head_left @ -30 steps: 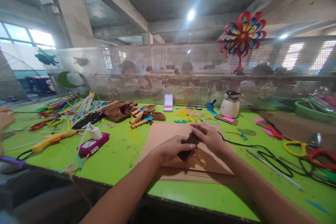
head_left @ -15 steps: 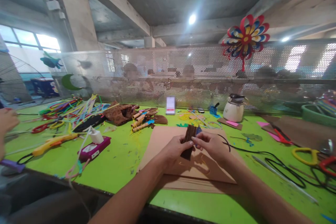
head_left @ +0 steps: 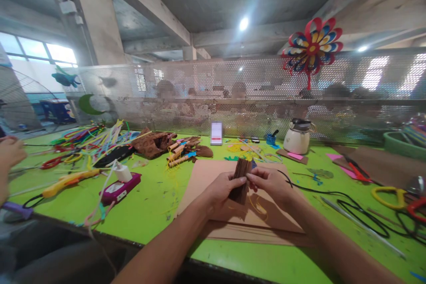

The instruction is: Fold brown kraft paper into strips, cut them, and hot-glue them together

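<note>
A dark brown pleated paper strip (head_left: 241, 179) stands nearly upright between both my hands. My left hand (head_left: 221, 191) is wrapped round its lower part, and my right hand (head_left: 270, 183) pinches its middle from the right. A thin yellow thread (head_left: 257, 206) loops below my hands. They hover over a tan cardboard sheet (head_left: 206, 177) that lies on the green table (head_left: 149, 199).
A yellow glue gun (head_left: 66, 180), a magenta power bank (head_left: 119, 188) and coloured strips (head_left: 89, 135) lie at left. Scissors (head_left: 388, 194) and black cables (head_left: 359, 213) are at right. A phone (head_left: 216, 133) and a white kettle (head_left: 297, 136) stand by the mesh screen. Another person's hand (head_left: 9, 153) shows at far left.
The brown pleated strip went from lying slanted in my hands to standing nearly upright. My hands have shifted slightly with it and the fingers closed in on its middle.
</note>
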`<state>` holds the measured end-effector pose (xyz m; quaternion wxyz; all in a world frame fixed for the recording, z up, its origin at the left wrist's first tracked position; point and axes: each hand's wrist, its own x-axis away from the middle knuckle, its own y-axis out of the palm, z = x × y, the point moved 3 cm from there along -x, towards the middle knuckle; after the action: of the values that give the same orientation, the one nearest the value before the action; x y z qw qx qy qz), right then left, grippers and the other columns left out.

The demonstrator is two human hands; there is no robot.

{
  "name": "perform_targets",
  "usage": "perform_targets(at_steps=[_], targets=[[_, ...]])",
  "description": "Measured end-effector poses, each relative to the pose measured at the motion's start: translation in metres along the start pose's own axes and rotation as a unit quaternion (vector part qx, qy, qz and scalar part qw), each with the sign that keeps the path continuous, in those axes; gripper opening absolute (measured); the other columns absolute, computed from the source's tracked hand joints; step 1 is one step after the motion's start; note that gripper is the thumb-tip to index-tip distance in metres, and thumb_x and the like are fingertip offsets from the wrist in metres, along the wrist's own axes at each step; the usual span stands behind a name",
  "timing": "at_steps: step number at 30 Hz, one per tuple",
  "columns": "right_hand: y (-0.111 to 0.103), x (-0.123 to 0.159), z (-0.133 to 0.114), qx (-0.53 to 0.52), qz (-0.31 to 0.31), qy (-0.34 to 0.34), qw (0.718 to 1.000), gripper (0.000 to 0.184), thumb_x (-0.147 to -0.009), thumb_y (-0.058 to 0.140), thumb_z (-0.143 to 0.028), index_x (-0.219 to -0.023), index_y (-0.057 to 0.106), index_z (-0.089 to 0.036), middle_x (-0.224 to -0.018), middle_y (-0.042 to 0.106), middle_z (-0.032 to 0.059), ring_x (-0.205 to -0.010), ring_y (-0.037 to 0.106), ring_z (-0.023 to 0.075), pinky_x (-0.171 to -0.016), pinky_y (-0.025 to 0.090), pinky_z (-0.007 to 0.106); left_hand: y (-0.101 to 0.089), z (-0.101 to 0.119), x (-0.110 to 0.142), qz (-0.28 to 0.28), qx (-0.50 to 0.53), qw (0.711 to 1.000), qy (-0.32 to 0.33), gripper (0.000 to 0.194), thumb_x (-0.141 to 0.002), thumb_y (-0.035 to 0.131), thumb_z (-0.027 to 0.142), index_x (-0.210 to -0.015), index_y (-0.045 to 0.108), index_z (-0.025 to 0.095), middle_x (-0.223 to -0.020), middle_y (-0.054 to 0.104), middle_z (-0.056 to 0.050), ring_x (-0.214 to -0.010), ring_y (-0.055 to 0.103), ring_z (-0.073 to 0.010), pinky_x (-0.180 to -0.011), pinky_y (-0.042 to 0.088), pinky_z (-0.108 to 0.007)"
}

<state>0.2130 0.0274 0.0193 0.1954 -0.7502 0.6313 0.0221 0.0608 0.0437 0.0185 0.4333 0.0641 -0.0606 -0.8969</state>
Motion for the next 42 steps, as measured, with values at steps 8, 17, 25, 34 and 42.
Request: perform_targets(at_steps=[8,17,25,34,42], targets=[[-0.006,-0.004,0.005,0.057,0.104,-0.013,0.993,0.034,-0.07,0.061,-0.029,-0.1,0.056,-0.015,-0.083,0.059,0.0061,-0.071,0.057,0.0186,-0.063,0.048,0.033,-0.003,-0.003,0.0,0.046,-0.091,0.994,-0.039,0.037,-0.066,0.068,0.039,-0.086,0.068,0.009,-0.07,0.061,-0.002,-0.063,0.048,-0.0127,-0.063,0.033,-0.025],[0.001,0.015,-0.039,0.39,-0.077,-0.235,0.887,0.03,-0.08,0.054,-0.009,-0.105,0.064,-0.022,-0.11,0.064,0.0076,-0.107,0.05,0.0229,-0.093,0.039,0.04,-0.014,-0.004,0.002,-0.018,-0.22,0.969,-0.109,0.023,-0.059,0.066,0.032,-0.069,0.065,0.011,-0.057,0.052,0.003,-0.054,0.042,-0.0104,-0.056,0.03,-0.025],[-0.002,0.012,-0.033,0.328,-0.036,-0.159,0.931,0.017,-0.085,0.052,-0.022,-0.084,0.069,-0.021,-0.077,0.068,0.0043,-0.069,0.059,0.0178,-0.064,0.042,0.028,-0.03,0.018,0.002,0.065,-0.085,0.991,-0.085,0.041,-0.069,0.06,0.052,-0.076,0.064,0.012,-0.067,0.06,-0.005,-0.056,0.051,-0.0138,-0.053,0.036,-0.025],[-0.007,0.0,-0.013,0.166,0.138,-0.072,0.974,0.02,-0.081,0.054,-0.039,-0.077,0.057,-0.02,-0.062,0.062,0.0021,-0.057,0.058,0.0173,-0.054,0.046,0.028,-0.037,0.049,0.01,0.324,-0.137,0.905,0.241,0.021,-0.072,0.061,0.035,-0.062,0.058,0.017,-0.055,0.051,0.002,-0.057,0.046,-0.0122,-0.059,0.036,-0.024],[0.02,0.003,-0.009,0.078,0.126,-0.036,0.988,0.032,-0.082,0.051,-0.051,-0.08,0.052,-0.019,-0.055,0.056,-0.0006,-0.045,0.047,0.0132,-0.044,0.037,0.025,-0.004,0.015,0.002,0.082,-0.022,0.991,0.105,0.038,-0.077,0.062,0.046,-0.092,0.065,0.011,-0.091,0.064,-0.01,-0.088,0.056,-0.0193,-0.071,0.042,-0.028]])
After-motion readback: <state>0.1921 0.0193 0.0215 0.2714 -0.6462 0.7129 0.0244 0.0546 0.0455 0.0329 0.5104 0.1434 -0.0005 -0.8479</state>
